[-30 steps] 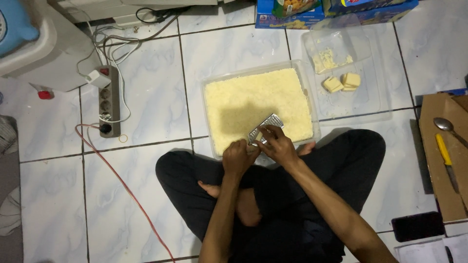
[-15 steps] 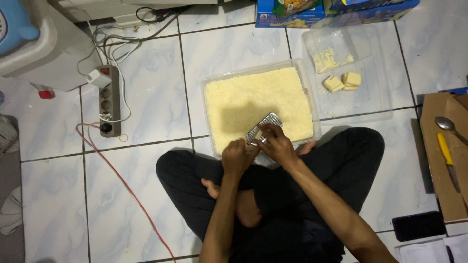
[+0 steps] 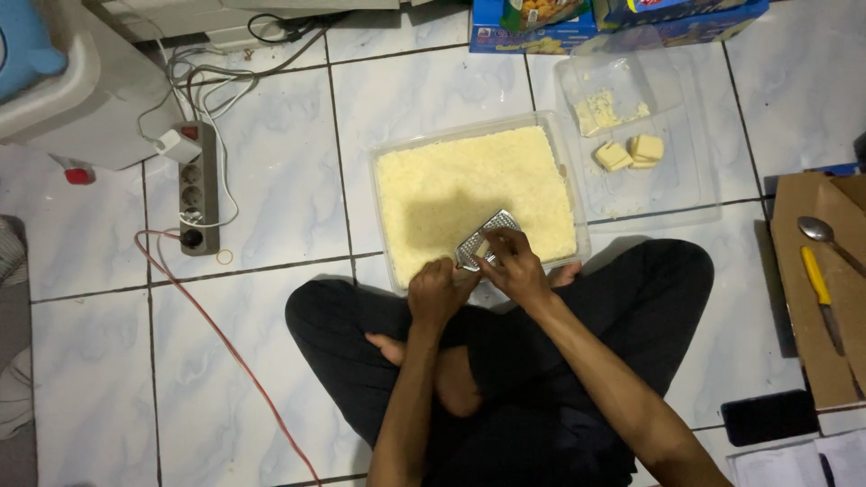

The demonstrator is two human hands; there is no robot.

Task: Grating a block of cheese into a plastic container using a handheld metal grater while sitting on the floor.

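Sitting cross-legged on pale marbled floor tiles point(image 3: 271, 180), lower centre of the frame. Gripping the near end of a small flat perforated metal grater point(image 3: 484, 239) with the left hand point(image 3: 439, 293), fingers closed tight around its handle end, probably to keep the blade steady. Tilting the grater up and away from the body, its far end hanging over the near right part of a rectangular clear plastic tub point(image 3: 383, 162) at centre frame, apparently so that shreds drop straight inside. Pressing a small pale block, mostly hidden under the fingertips, against the grater face with the right hand point(image 3: 516, 266), fingers pinched together on it. Filling the tub nearly to the rim with pale yellow shredded cheese point(image 3: 469, 180).

Lying flat just right of the tub, at upper right, a clear plastic lid-like tray point(image 3: 677, 180), carrying a few pale yellow cheese cubes point(image 3: 631, 151) within easy reach of the right hand. Resting at the right edge, an open brown cardboard box point(image 3: 812, 298) with a metal spoon point(image 3: 825, 236) and a yellow-handled knife point(image 3: 821, 293). Sitting at left, a grey power strip point(image 3: 198, 194), its red cable point(image 3: 216, 334) trailing down toward the knee.
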